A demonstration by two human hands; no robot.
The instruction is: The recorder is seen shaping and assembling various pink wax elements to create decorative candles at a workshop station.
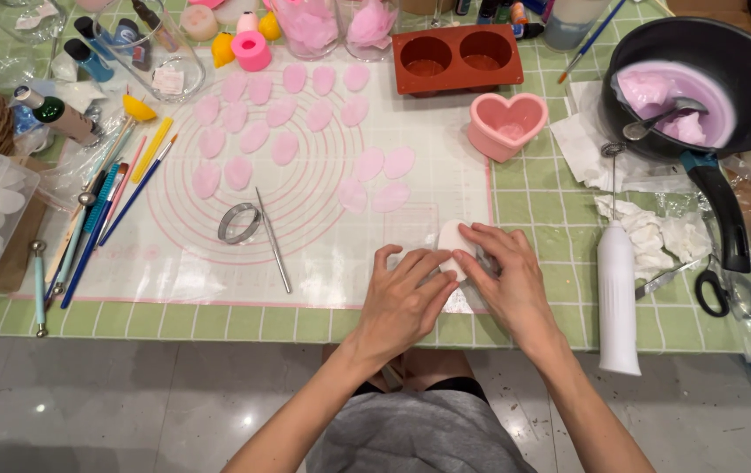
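Observation:
My left hand [406, 293] and my right hand [505, 273] meet over a pale white lump of soft material [453, 241] on the translucent work mat [323, 219]. Both hands press on it, fingers curled around its sides, with a clear sheet under the lump. Several pink petal-shaped pieces [257, 136] lie spread across the mat above my hands. A metal oval cutter [240, 223] and a thin metal tool [273, 241] rest left of my left hand.
A black pan [748, 66] with pink paste and a spoon sits at the right, with scissors [715, 289] and a white cylinder [618, 298] below. A pink heart mould [507, 124], a brown two-cup mould [456, 57], brushes [130, 188] and jars line the table.

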